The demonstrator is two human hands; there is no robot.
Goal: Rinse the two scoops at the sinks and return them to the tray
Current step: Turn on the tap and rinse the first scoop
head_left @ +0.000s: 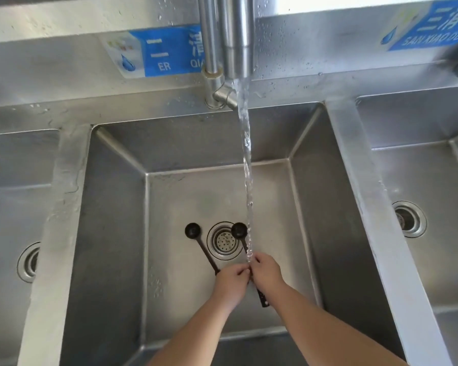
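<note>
Grip: left hand closed around the handle end of the left scoop; right hand closed around the handle of the right scoop, about midway along it. Fingertips of the two hands meet or nearly meet (contact not resolvable). Both hands sit low in the middle sink, forearms entering from the bottom edge.

Left scoop: dark, round bowl pointing away from the person, left of the drain; thin handle runs back and rightward into the left fist. Whether the bowl rests on the sink floor cannot be told.

Right scoop: dark bowl over the right rim of the drain; the handle's tail sticks out below the right hand, toward the person, with small holes along it.

Water: steady stream from the faucet, falling just right of the right scoop's bowl and landing on its handle at the right hand's fingers.

Surroundings: steel basin, wet patches on its walls. Sinks on either side, each with its own drain (only partly in frame). Blue labels on the backsplash: one reading "ER" left of the faucet, another reading "SAN XIAO DU" at upper right.
</note>
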